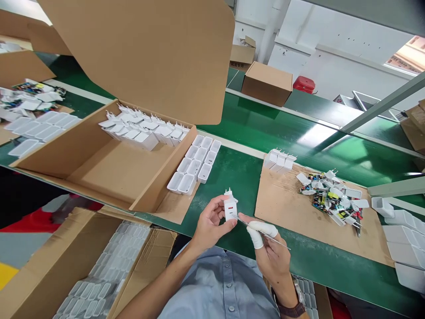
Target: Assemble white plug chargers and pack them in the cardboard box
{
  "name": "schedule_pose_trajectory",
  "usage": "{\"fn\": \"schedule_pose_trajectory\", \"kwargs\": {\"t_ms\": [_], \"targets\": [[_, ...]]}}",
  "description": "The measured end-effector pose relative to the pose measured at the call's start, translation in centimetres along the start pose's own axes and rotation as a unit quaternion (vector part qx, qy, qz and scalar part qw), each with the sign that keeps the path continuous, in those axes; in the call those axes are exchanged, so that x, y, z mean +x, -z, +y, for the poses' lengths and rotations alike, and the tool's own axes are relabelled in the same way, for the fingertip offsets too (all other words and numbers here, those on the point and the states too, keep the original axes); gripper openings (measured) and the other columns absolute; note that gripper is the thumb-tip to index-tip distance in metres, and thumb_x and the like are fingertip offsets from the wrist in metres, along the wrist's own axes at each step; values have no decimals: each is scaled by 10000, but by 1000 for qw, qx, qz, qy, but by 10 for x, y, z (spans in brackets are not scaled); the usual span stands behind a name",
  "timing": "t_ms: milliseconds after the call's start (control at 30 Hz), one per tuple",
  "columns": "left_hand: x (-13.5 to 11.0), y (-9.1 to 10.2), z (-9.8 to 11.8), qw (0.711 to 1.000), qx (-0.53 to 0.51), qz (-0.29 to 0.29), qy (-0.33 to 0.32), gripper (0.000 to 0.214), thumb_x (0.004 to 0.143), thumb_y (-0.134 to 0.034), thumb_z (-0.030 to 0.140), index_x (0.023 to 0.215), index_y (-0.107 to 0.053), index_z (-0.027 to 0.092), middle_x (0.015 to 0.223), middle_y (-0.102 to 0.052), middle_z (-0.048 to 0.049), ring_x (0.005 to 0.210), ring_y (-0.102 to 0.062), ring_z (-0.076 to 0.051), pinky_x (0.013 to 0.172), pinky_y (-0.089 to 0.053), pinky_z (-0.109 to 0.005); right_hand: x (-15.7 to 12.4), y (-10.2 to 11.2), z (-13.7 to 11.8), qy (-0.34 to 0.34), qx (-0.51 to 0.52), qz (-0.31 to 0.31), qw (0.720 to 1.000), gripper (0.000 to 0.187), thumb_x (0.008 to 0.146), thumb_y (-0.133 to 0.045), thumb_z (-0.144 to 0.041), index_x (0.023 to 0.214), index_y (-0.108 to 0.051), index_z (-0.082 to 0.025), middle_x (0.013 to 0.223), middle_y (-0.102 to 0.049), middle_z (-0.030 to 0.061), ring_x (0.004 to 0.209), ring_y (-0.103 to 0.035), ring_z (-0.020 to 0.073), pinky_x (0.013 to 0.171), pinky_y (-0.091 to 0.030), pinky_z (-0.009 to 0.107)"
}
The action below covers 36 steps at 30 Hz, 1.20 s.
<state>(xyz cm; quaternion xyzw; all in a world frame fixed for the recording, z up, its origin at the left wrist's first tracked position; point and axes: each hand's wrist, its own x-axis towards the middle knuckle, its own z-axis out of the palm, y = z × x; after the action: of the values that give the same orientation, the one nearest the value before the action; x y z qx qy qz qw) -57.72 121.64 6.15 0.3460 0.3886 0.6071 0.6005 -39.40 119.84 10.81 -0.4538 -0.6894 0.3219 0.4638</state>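
Observation:
My left hand (211, 223) grips a white plug charger (230, 208) by its sides, prongs pointing up. Two port slots show on the face turned to me, the upper one red. In my right hand (272, 254) is a thin metal tool like tweezers (270, 237), its tip at the charger's lower edge near the lower port. White covers wrap the thumb and a finger of that hand. Ahead and to the left, white open-topped charger housings (193, 166) stand in rows on cardboard. To the right lies a pile of circuit boards and plug covers (335, 199).
An open cardboard box (109, 173) with several white chargers (146, 126) inside stands at the left, flap raised. Below the bench edge, another carton (43, 266) holds housings. Several chargers (280, 160) stand on a cardboard sheet (275, 199); more housings (405, 241) line the right edge.

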Motion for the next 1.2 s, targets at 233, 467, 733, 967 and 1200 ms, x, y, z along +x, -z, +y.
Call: {"fn": "schedule_pose_trajectory", "kwargs": {"t_ms": [233, 467, 733, 967, 1200], "targets": [[0, 0, 0, 1000, 0, -2, 4, 586, 766, -940, 314, 1276, -663, 238, 1194, -730, -104, 1032, -714, -228, 942, -578, -363, 6, -3, -3, 23, -15, -13, 1000, 267, 1028, -622, -174, 1219, -754, -304, 1129, -833, 63, 1036, -815, 244, 938, -691, 395], [1, 0, 2, 1000, -1, -9, 2, 578, 778, -931, 310, 1282, -657, 244, 1188, -748, -104, 1020, -718, -231, 945, -568, -368, 4, -4, 1, 25, -12, -13, 1000, 276, 1027, -644, -192, 1254, -751, -308, 1116, -832, 56, 1077, -804, 243, 995, -672, 403], [1, -1, -1, 1000, -3, -5, 5, 584, 774, -933, 307, 1288, -665, 242, 1193, -746, -104, 1023, -719, -227, 934, -573, -355, 14, -1, -5, 45, -50, -47, 997, 280, 1048, -609, -205, 1277, -734, -306, 1085, -834, 53, 980, -817, 225, 962, -676, 386], [0, -1, -4, 1000, 6, 8, 4, 543, 778, -935, 312, 1263, -701, 241, 1208, -755, -101, 1086, -722, -233, 991, -571, -356, 30, 4, -14, -1, -47, -96, 994, 222, 1074, -588, -313, 1185, -779, -290, 1028, -837, 53, 978, -815, 224, 924, -671, 346], [0, 3, -3, 999, 35, 4, 20, 531, 794, -923, 364, 1266, -731, 213, 1128, -781, -95, 1031, -730, -214, 967, -592, -340, 34, 0, -13, -49, -2, -130, 990, 207, 1063, -612, -313, 1189, -767, -258, 1150, -821, 81, 1108, -784, 242, 978, -644, 358]]}}
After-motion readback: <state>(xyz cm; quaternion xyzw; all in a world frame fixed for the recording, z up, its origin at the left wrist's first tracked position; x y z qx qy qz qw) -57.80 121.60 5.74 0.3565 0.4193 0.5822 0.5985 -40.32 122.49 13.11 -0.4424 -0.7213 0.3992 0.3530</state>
